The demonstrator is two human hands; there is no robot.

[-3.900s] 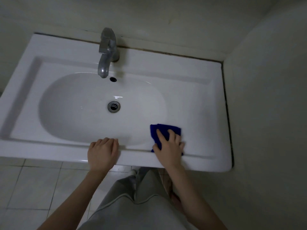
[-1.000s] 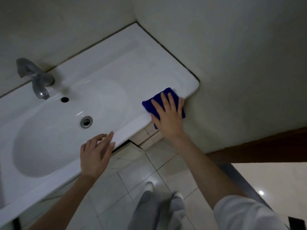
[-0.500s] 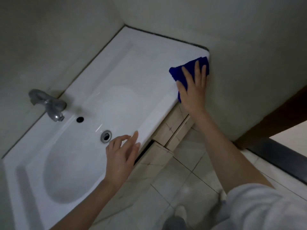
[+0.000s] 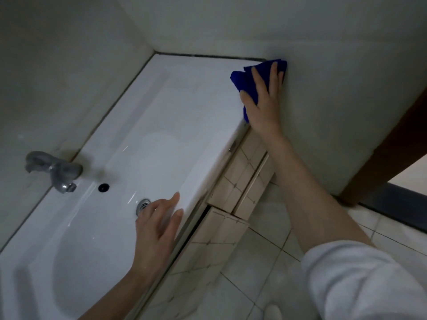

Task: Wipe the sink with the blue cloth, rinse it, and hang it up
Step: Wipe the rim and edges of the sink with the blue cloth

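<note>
The white sink (image 4: 175,125) runs diagonally from the lower left to the upper right, with an oval bowl and a metal drain (image 4: 142,205). My right hand (image 4: 264,101) presses the folded blue cloth (image 4: 247,80) flat on the sink's far right end, against the side wall. My left hand (image 4: 159,229) rests with its fingers spread on the sink's front rim, next to the drain, holding nothing. A grey metal tap (image 4: 54,170) stands at the back rim, with no water running.
Walls close in behind the sink and along its right end. Under the front rim there is a beige tiled base (image 4: 233,190) with a gap. The tiled floor (image 4: 261,271) lies below, and a dark door frame (image 4: 392,146) stands at the right.
My right hand has slid the cloth from the front rim along to the sink's right end, up to the wall. My head has turned right. The left hand stays on the front rim.
</note>
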